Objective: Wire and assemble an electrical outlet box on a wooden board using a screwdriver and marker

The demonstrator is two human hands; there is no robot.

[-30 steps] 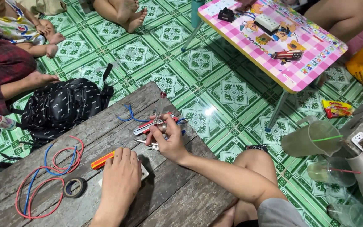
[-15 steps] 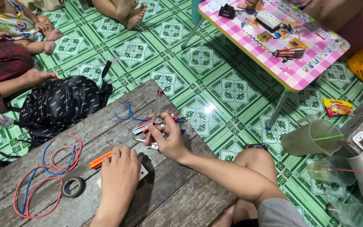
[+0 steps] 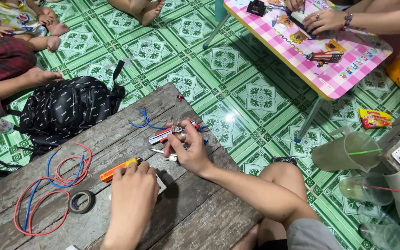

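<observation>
Both forearms were bare, no sleeves visible. The left hand wore no ring or watch. The right hand carried a silver-coloured metal ring on one finger. Grey fabric shorts covered the thigh, knee bare.

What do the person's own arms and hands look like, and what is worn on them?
Both forearms are bare, with no sleeves showing. The right hand wears a silver ring on one of its fingers. The left hand shows no ring, watch or glove.
</observation>
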